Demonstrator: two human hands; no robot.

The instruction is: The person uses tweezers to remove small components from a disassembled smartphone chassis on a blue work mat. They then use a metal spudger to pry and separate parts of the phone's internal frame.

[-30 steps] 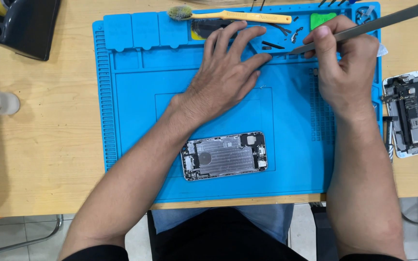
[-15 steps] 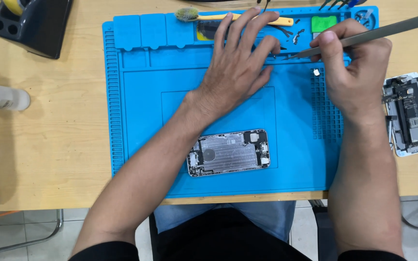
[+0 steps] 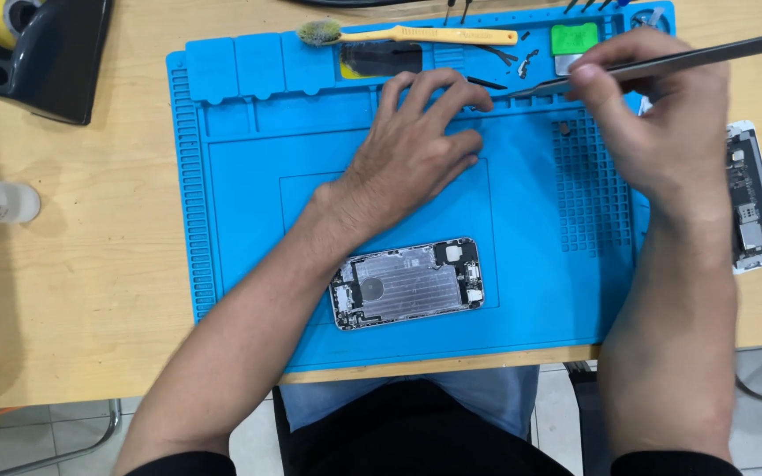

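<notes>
Tweezers, long and of dull grey metal, sit pinched in the grip of the right hand, their tips low over the small compartments at the far edge of the blue mat; the left hand lies flat with fingers spread on the mat, fingertips at the same compartment row, holding nothing; open mat shows to the left of that hand and between both forearms; the mat is soft-looking, ribbed at its left side and gridded under the right hand; an opened phone shell, bare metal inside, rests near the mat's near edge between the arms; a yellow brush lies along the far edge; a second phone part lies on the wooden bench just right of the right wrist; a black holder stands far left.
</notes>
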